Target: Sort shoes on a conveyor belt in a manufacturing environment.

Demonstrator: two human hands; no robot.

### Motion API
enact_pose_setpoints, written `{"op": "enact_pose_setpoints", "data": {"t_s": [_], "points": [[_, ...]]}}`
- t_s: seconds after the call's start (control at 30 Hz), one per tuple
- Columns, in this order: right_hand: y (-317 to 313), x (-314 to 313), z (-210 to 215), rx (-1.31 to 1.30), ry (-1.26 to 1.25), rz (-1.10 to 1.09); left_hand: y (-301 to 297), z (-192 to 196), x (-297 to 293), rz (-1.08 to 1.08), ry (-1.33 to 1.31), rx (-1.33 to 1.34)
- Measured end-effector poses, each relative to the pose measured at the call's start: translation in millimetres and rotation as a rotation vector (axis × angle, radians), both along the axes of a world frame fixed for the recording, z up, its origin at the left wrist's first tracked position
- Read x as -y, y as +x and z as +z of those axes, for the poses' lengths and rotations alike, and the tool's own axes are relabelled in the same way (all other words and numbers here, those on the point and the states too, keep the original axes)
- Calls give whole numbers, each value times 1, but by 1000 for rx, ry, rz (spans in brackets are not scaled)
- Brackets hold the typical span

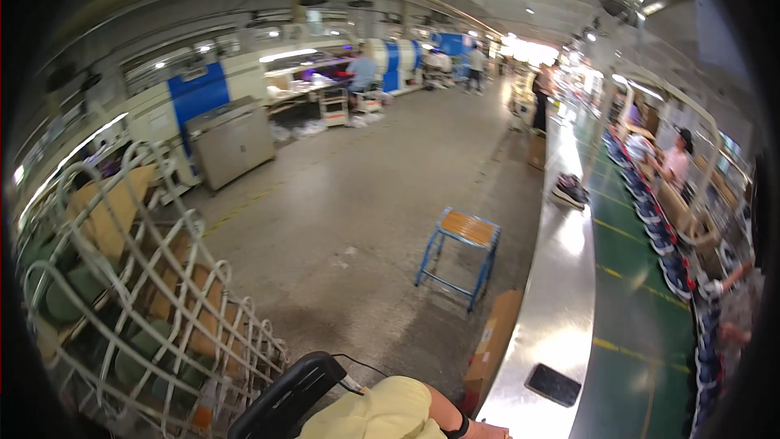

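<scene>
My left forearm comes in at the lower edge, with a pale yellow sleeve (382,406) and a black band at the wrist. Only part of my left hand (489,432) shows, at the near edge of the metal bench (532,333). Its fingers are cut off by the picture's edge, so what it holds, if anything, is hidden. A dark smartphone (553,384) lies flat on the bench, to the right of that hand and apart from it. My right hand is out of sight. Farther along the bench stand dark shoes (571,190) with pale soles.
Beyond the bench runs a green conveyor (626,309), its far side lined with shoes (674,275); people work there. A blue-framed stool (470,228) and a cardboard box (494,333) stand nearby. Left are a black chair back (288,394) and a white wire rack (175,293).
</scene>
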State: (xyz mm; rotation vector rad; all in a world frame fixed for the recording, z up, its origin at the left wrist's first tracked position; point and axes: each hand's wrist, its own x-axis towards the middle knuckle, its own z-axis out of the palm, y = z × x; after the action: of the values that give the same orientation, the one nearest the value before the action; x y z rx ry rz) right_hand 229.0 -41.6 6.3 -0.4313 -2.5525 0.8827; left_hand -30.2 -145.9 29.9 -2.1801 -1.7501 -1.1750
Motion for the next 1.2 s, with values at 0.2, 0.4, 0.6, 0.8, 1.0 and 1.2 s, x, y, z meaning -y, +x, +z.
{"op": "enact_pose_setpoints", "data": {"t_s": [0.2, 0.4, 0.6, 0.8, 1.0, 1.2], "points": [[13, 14, 2, -57, 182, 189, -5, 10, 21, -41, -95, -23], [-44, 38, 10, 146, 346, -160, -38, 25, 59, 77, -444, 48], [-75, 28, 22, -210, -235, -572, -50, 46, 25, 97, -308, -15], [-49, 31, 64, -233, -530, -516, -17, 53, 25, 182, -316, -84], [28, 58, 72, -98, -266, -811, 10, 88, -20, 125, -806, 205], [38, 85, 45, -77, -72, -1068, 40, 110, -90, -282, -812, 440]]}}
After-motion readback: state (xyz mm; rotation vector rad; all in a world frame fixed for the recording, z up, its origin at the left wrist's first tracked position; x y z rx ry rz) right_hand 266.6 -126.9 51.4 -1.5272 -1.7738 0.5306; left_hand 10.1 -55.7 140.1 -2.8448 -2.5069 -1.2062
